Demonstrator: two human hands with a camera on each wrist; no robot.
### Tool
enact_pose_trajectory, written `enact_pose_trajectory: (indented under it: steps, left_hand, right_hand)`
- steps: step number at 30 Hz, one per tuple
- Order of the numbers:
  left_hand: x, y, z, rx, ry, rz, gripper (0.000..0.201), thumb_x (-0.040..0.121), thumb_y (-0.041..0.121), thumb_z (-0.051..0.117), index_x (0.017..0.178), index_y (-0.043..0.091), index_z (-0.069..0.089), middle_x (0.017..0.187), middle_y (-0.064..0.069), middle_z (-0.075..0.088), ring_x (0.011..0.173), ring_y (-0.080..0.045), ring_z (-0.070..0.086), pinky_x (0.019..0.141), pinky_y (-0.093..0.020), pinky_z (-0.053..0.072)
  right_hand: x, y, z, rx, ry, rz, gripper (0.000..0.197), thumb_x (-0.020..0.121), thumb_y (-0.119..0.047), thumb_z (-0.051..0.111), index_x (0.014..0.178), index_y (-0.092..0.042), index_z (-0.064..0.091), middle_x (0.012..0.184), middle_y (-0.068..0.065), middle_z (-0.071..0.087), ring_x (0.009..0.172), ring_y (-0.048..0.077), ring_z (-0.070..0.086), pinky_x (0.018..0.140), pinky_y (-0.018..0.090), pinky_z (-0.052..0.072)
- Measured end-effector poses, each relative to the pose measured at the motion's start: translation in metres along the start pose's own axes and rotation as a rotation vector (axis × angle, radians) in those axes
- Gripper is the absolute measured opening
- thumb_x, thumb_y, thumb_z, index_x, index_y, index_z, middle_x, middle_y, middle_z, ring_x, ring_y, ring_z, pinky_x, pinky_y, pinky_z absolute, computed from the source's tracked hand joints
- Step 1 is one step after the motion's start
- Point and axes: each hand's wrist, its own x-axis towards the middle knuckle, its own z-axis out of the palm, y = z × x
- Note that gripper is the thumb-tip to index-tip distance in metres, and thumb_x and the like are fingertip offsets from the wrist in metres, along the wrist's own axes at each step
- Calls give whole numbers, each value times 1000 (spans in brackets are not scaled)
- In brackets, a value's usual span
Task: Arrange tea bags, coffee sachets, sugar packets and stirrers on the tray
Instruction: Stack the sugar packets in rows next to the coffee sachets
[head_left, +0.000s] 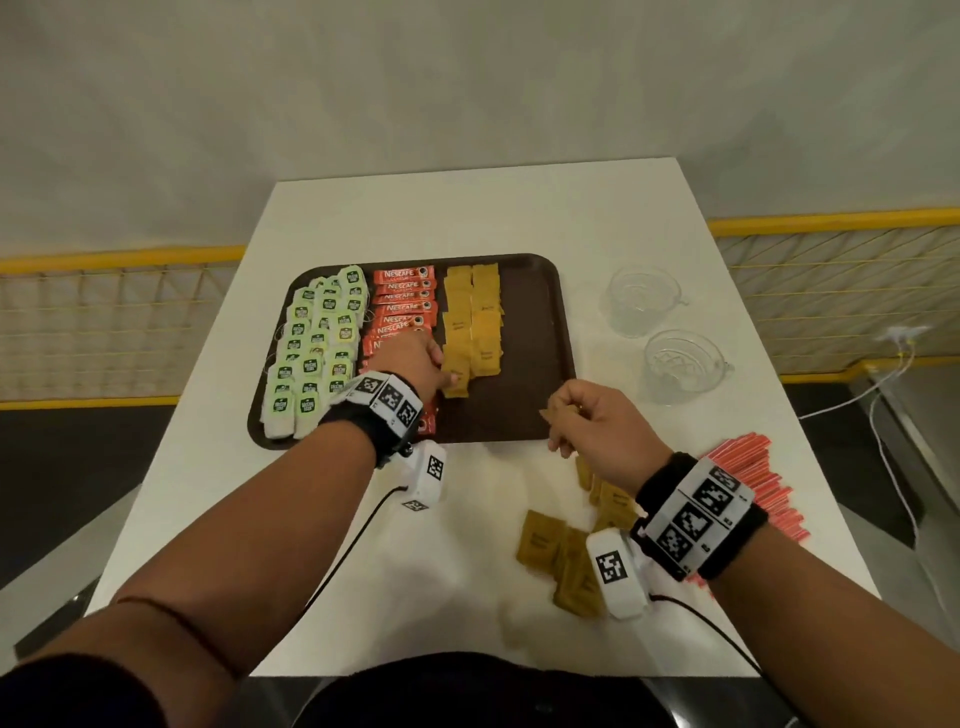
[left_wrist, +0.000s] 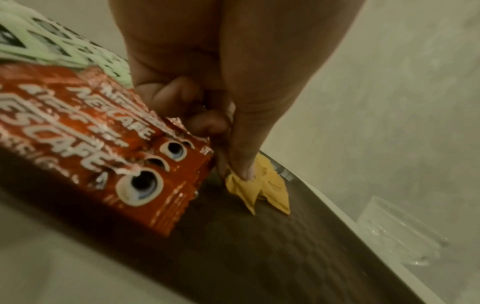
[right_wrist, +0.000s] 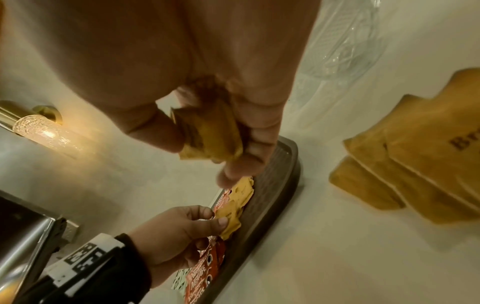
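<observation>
Holding three sorted groups, the brown tray carries green tea bags at left, red coffee sachets in the middle, brown sugar packets beside them. Left hand pinches the nearest packet of that sugar column. Right hand, over the tray's near right corner, grips a small stack of sugar packets between thumb and fingers. Loose sugar packets and red stirrers lie on the white table; two glass cups stand right of the tray.

1. You stand at a white table set against a pale, plain wall.
2. A yellow wire railing runs behind the table on both sides.
3. A lit wall lamp glows warm in your right wrist view.
</observation>
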Motion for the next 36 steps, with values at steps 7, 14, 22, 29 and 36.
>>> enact_pose_trajectory:
  steps: [7, 14, 22, 29, 36]
  left_hand:
    - [3, 6, -4, 96, -44, 57, 20, 80, 34, 77, 90, 22, 65, 86, 2, 62, 89, -21, 61, 71, -30, 45]
    - [-38, 12, -11, -248, -52, 559, 25, 89, 50, 63, 92, 27, 70, 84, 14, 65, 75, 1, 58, 64, -19, 43]
    - [-42, 20, 7, -170, -91, 614, 13, 86, 35, 72, 92, 23, 70, 82, 5, 65, 76, -12, 59, 69, -27, 47]
    - [1, 13, 15, -182, 26, 207, 25, 76, 35, 80, 84, 30, 57, 87, 5, 65, 80, -16, 64, 75, -33, 56]
    - [8, 19, 25, -7, 45, 163, 25, 77, 39, 78, 87, 29, 57, 90, 3, 59, 80, -19, 59, 66, -30, 46]
  right_hand:
    - [-2, -1, 7, -151, 75, -62, 15, 88, -21, 70, 82, -8, 68, 79, 10, 71, 76, 29, 63, 72, 40, 52]
    - [1, -9, 11, -142, 186, -49, 8, 90, -20, 68, 88, -14, 73, 73, 2, 71, 65, 11, 63, 66, 23, 50]
    - [-5, -7, 6, -218, 250, -19, 12, 90, -25, 68, 102, -23, 68, 83, -9, 68, 68, 9, 63, 66, 21, 50]
    - [-25, 17, -23, -666, 171, 297, 45, 79, -39, 75, 115, -20, 57, 100, -1, 61, 87, 17, 58, 70, 28, 43]
    - [-42, 25, -26, -868, -19, 455, 47, 76, -50, 73, 105, -17, 57, 95, 0, 60, 87, 18, 58, 77, 33, 54]
